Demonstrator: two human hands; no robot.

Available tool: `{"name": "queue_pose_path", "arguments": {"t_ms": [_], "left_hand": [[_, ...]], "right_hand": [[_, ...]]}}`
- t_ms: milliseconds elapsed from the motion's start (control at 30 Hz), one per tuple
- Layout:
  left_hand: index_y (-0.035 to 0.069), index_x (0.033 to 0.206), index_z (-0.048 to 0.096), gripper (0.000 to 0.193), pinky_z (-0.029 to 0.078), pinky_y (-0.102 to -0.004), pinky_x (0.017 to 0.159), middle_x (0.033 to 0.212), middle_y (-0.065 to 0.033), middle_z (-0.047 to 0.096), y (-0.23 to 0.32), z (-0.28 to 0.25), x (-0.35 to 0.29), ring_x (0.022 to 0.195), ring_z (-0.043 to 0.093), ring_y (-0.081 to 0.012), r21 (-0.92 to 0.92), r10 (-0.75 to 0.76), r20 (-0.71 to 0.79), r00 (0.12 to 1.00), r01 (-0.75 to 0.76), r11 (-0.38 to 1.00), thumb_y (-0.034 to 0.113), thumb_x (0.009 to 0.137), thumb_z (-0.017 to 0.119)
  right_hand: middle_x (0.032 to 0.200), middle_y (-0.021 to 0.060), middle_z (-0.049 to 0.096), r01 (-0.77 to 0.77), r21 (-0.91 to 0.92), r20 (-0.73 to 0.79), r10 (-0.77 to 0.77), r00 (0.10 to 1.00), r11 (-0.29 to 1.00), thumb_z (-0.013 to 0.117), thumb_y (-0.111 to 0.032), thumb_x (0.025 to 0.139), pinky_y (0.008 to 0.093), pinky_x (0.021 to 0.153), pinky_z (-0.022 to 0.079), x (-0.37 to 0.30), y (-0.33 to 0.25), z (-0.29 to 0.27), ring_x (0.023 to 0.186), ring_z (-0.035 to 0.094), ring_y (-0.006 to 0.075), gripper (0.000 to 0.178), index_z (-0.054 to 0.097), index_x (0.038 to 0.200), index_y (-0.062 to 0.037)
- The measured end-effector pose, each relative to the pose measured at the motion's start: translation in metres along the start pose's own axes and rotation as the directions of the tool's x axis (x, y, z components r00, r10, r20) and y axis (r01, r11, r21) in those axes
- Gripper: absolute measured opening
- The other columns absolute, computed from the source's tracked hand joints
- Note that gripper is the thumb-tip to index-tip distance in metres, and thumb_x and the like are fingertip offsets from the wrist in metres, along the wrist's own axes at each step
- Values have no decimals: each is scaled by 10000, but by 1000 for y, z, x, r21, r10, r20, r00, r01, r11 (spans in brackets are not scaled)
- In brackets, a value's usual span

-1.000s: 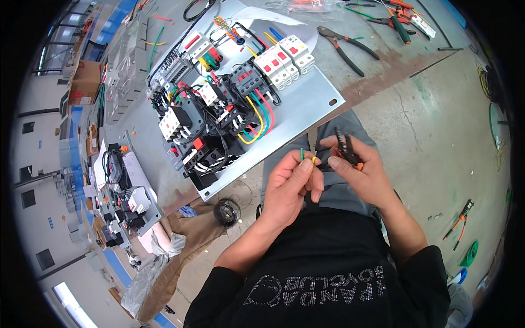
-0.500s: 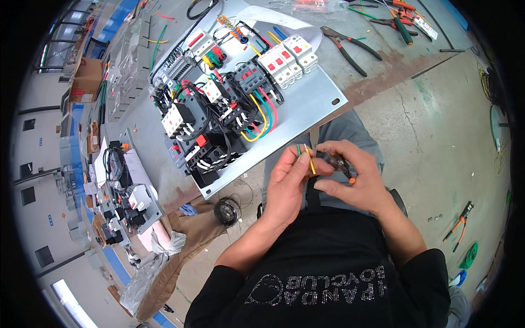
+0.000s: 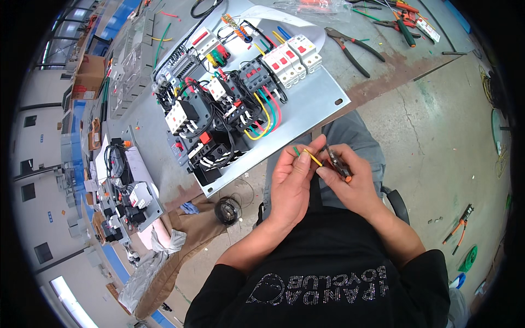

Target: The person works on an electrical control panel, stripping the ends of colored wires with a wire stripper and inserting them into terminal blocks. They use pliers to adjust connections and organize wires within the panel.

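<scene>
My left hand [image 3: 291,186] is closed in a pinch on a short yellow wire [image 3: 314,158] and a green wire [image 3: 296,150], whose end sticks out above the fingers. Close beside it, my right hand [image 3: 354,183] is wrapped round a dark hand tool with an orange handle end [image 3: 347,178], which looks like small pliers. Its jaws are partly hidden by the fingers. The yellow wire slants toward the right fingertips, and I cannot tell if they touch it. Both hands are above my lap, in front of the table edge.
A metal mounting plate [image 3: 320,98] with breakers [image 3: 287,65], contactors and coloured wires overhangs the table edge. Long-handled cutters [image 3: 348,50] lie right of it, with more pliers and a screwdriver [image 3: 406,34] beyond. Another wired panel [image 3: 134,199] is at left; an orange-handled tool [image 3: 459,227] lies on the floor.
My right hand has come closer to the left and its fingers have closed in round the tool, now more upright. The yellow wire has swung from near upright to a slant.
</scene>
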State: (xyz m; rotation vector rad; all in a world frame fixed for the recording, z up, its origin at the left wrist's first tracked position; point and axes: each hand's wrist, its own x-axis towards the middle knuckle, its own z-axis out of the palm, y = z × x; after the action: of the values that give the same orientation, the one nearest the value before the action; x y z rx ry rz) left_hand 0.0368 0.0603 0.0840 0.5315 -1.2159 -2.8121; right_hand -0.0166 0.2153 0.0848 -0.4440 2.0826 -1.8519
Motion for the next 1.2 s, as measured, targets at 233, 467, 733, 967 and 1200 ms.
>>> {"name": "queue_pose_path", "arguments": {"t_ms": [233,467,733,967,1200], "left_hand": [[70,1218,586,164,492,-439,1131,1376,-186,674,2,1,0,1274,651,-250,65,28,7,1000,-29,998,206,1136,545],[41,1411,558,313,539,-253,652,875,-23,608,26,-12,6,767,576,-87,576,158,58,986,-162,801,179,1134,517],[38,1199,709,231,308,-217,586,748,86,474,69,-13,15,647,370,-7,663,-119,156,980,-15,748,213,1078,618],[24,1088,653,204,379,-226,636,799,64,526,54,-16,16,713,422,-29,835,-134,238,962,-132,535,225,1105,622],[32,1124,596,200,333,-216,592,787,59,455,47,-15,3,681,387,-30,462,-276,200,940,158,873,221,1147,534]], "right_hand": [[819,78,617,55,10,0,-55,999,998,720,-89,982,314,652,465,4,0,2,704,566,161,167,659,1111,-3],[814,133,609,110,-192,96,-93,991,975,706,-90,978,366,649,470,18,-18,-27,685,600,294,139,643,1073,-10],[818,145,609,132,-222,220,-82,972,966,721,-88,955,387,656,481,25,-31,-38,703,612,334,150,643,1068,-28],[875,147,634,155,-224,243,-99,965,962,729,-73,942,403,682,503,26,-28,-36,749,634,343,179,652,1099,-36],[992,140,629,207,-311,121,-177,977,928,747,-19,832,423,734,524,21,-15,-26,861,645,361,444,668,1267,-67]]}}
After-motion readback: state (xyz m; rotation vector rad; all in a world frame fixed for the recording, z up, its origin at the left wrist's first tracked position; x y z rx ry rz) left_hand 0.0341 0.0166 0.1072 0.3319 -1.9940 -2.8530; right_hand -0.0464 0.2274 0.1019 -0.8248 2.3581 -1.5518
